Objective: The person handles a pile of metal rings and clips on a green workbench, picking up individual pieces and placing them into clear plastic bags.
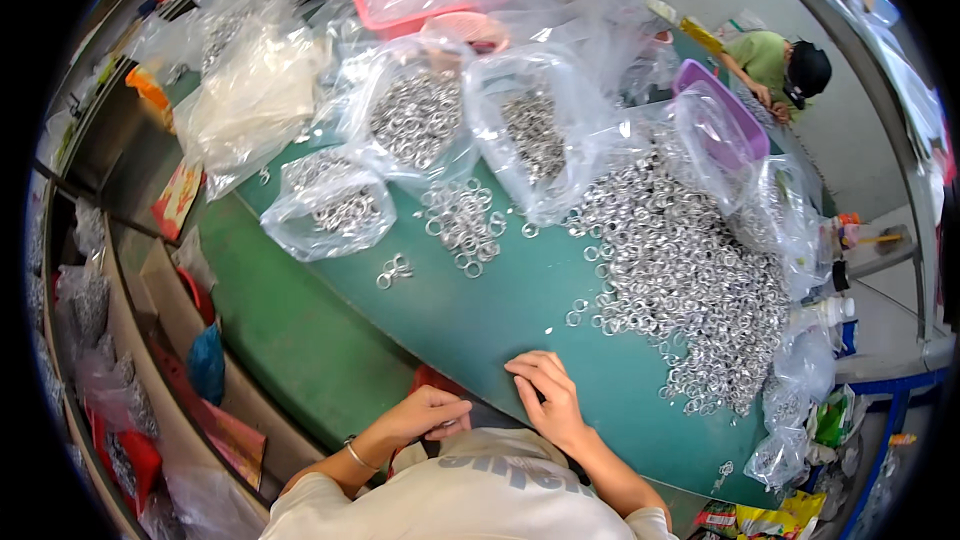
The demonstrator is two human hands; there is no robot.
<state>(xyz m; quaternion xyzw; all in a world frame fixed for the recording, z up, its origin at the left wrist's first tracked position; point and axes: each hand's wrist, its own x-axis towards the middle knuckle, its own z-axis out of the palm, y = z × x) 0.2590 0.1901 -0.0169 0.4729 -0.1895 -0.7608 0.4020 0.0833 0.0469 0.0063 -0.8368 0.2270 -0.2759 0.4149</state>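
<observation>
My left hand (432, 413) hovers by the near edge of the green table (470, 315), its fingers curled inward. Whatever may be inside that curl is hidden from me. On the tabletop lies my right hand (548, 398), thumb apart from the bent fingers, with nothing visible in it. To its right spreads a large heap of silver metal rings (690, 280), some linked to small parts. A smaller pile of rings (465, 225) lies farther off, beside a little cluster of rings (394, 271).
Clear plastic bags of metal parts (415, 120) stand along the far side, near a pink basket (372, 15). At the right is a purple tray (722, 112). A co-worker in a green shirt (757, 55) bends over at the far right. Shelves with bags (120, 390) line the left.
</observation>
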